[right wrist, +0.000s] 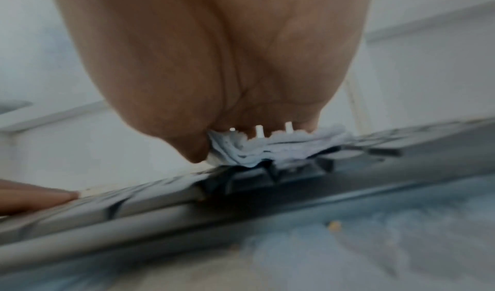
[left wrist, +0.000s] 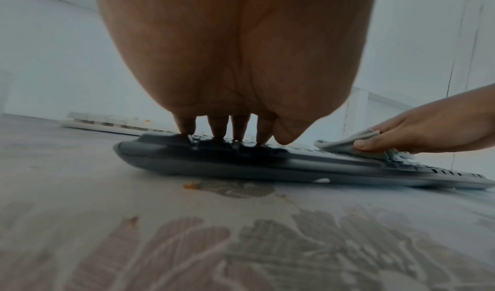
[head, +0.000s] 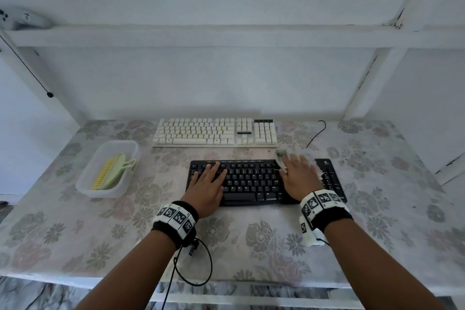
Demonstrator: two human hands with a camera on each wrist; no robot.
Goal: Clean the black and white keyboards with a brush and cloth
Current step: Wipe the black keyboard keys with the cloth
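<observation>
- On the flower-patterned table (head: 264,239), the black keyboard (head: 254,181) lies flat, close to the person, with the white keyboard (head: 214,132) just behind it, the two apart.
- Left hand (head: 208,184) rests flat on the left end of the black keyboard, fingers (left wrist: 218,126) straight and slightly spread, tips pressing the keys; it holds nothing.
- Right hand (head: 299,176) lies palm down over the right part of the black keyboard, pressing a pale grey cloth (head: 281,155) against the keys; the fingers are stretched over the cloth, and the thumb (left wrist: 367,144) lies on its edge.
- From the right wrist view the cloth (right wrist: 267,149) bunches under the palm, touching the keycaps; the picture is blurred.
- At the left of the table stands a clear plastic tub (head: 125,148) holding a green brush (head: 110,171) with yellow bristles, well apart from both hands.
- A black cable (head: 314,133) curls on the table to the right of the white keyboard.
- Small orange crumbs (left wrist: 190,185) lie on the table near the black keyboard's front edge.
</observation>
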